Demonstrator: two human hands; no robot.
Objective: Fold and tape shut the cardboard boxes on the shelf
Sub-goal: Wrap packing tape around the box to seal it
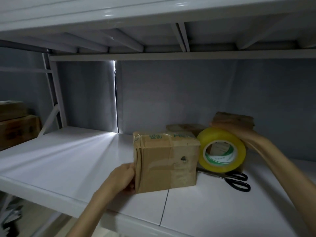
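Observation:
A taped-up brown cardboard box (165, 159) stands on the white shelf (68, 156). My left hand (122, 178) presses against its left side, fingers at the edge. A roll of yellowish clear tape (222, 151) stands on edge just right of the box. Black-handled scissors (236, 180) lie in front of the roll. My right hand (227, 128) reaches over the tape roll to a flattened cardboard piece (234, 119) at the back; its fingers are mostly hidden behind the roll. Another flat cardboard piece (184, 128) lies behind the box.
The upper shelf deck (153, 36) hangs low overhead. Two stacked brown boxes (17, 124) sit at the far left beyond a white upright (54, 93). A grey curtain (188, 93) closes the back. A seam (164, 207) splits the shelf board.

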